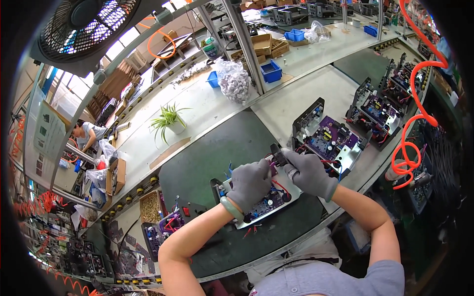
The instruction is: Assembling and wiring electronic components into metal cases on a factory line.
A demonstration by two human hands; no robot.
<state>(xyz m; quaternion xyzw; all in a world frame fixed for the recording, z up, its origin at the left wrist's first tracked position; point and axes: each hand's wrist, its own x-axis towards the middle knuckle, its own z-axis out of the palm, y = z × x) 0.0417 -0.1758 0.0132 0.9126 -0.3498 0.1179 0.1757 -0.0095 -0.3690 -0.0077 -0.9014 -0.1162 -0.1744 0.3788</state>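
Note:
Both my hands wear grey gloves and work over a metal chassis (261, 217) with a purple circuit board and red and blue wires. My left hand (251, 186) is closed above the board's left part, and its fingertips point toward my right hand. What they hold is hidden. My right hand (312, 175) is curled at the chassis's far right corner, its fingers around a small dark block-like part (279, 155). The exact kind of that part does not show. A black end panel (216, 190) stands at the chassis's left end.
More open chassis with purple boards (330, 138) line the bench to the right. An orange coiled hose (419, 93) hangs there. At left lie another wired unit (170, 222) and a box of small parts (150, 207). A potted plant (170, 121) and a bag of parts (234, 84) stand beyond.

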